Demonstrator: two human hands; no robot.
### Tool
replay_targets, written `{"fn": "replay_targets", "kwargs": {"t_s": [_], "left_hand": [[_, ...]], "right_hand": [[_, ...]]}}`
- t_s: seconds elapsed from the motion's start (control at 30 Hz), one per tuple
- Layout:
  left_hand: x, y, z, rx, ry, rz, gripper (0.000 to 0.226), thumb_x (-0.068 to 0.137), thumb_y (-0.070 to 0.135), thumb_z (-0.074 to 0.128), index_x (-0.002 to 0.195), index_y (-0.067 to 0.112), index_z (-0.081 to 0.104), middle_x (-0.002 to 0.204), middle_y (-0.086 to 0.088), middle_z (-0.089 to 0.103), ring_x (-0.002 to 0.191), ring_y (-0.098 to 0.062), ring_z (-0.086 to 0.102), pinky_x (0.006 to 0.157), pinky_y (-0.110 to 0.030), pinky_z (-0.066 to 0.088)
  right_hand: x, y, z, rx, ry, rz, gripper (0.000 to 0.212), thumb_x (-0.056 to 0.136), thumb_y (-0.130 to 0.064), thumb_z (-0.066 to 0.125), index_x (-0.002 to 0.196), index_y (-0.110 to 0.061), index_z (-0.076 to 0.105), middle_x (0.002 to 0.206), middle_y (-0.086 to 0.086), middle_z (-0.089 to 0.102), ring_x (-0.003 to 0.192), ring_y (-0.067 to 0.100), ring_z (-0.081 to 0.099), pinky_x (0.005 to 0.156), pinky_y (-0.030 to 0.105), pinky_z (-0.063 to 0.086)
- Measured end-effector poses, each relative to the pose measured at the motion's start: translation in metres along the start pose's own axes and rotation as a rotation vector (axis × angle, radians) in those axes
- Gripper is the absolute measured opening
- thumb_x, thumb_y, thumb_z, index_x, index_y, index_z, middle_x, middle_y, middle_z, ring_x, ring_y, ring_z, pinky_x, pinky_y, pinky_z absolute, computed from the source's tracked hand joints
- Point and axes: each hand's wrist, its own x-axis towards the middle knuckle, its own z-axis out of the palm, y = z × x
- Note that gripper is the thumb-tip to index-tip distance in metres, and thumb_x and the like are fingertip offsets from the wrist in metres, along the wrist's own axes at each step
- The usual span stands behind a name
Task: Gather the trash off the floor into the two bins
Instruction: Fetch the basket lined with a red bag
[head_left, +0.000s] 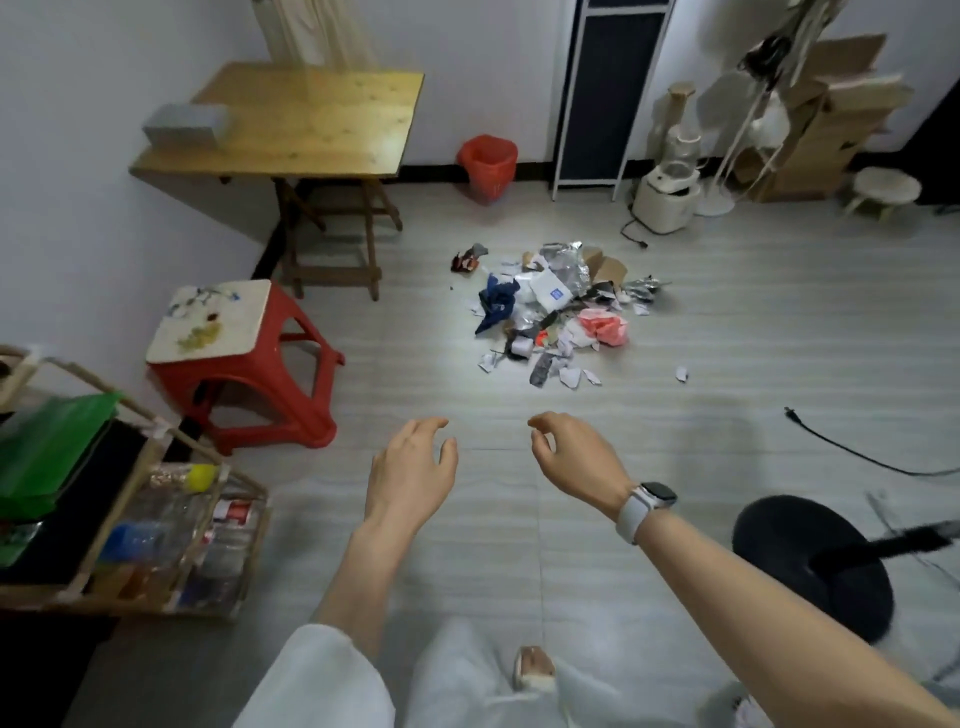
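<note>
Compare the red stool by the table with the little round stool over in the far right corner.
The red stool has a squarish seat with a pale, stained top; the round stool has a circular seat, all pale. The red stool has flared red plastic legs; the round stool shows thin light-coloured legs. The red stool stands near the wooden table; the round stool sits beside stacked cardboard. Both stand upright, unoccupied.
</note>
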Motion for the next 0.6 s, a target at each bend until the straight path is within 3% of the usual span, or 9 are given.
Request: {"fn": "replay_targets", "kwargs": {"t_s": [0.23,0.47,0.6], "left_hand": [[0.155,-0.043,-0.027,0.001,0.009,-0.058,0.035,0.093,0.022,0.047,0.125,0.010,0.054,0.129,-0.008,0.055,0.120,-0.027,0.051,0.100,-0.039,0.040],[0.336,-0.056,-0.083,-0.026,-0.021,0.038,0.036,0.095,0.023,0.044,0.128,0.011,0.051,0.132,-0.008,0.052,0.121,-0.026,0.048,0.101,-0.038,0.039],[0.431,-0.050,-0.103,-0.059,-0.045,0.086,0.035,0.094,0.021,0.044,0.126,0.009,0.053,0.130,-0.010,0.054,0.120,-0.027,0.049,0.101,-0.038,0.039]], "right_hand": [[0.163,-0.036,0.001,-0.031,-0.072,-0.045,0.035,0.095,-0.024,0.038,0.124,-0.013,0.054,0.126,0.005,0.060,0.115,0.021,0.054,0.091,0.034,0.046],[0.320,-0.079,-0.024,-0.020,-0.049,0.055,0.034,0.095,-0.020,0.037,0.122,-0.009,0.056,0.121,0.009,0.062,0.108,0.024,0.058,0.081,0.028,0.043],[0.396,-0.098,-0.044,0.043,-0.002,0.081,0.031,0.094,-0.018,0.037,0.117,-0.010,0.057,0.108,0.011,0.066,0.080,0.024,0.062,0.080,0.035,0.051]]}}
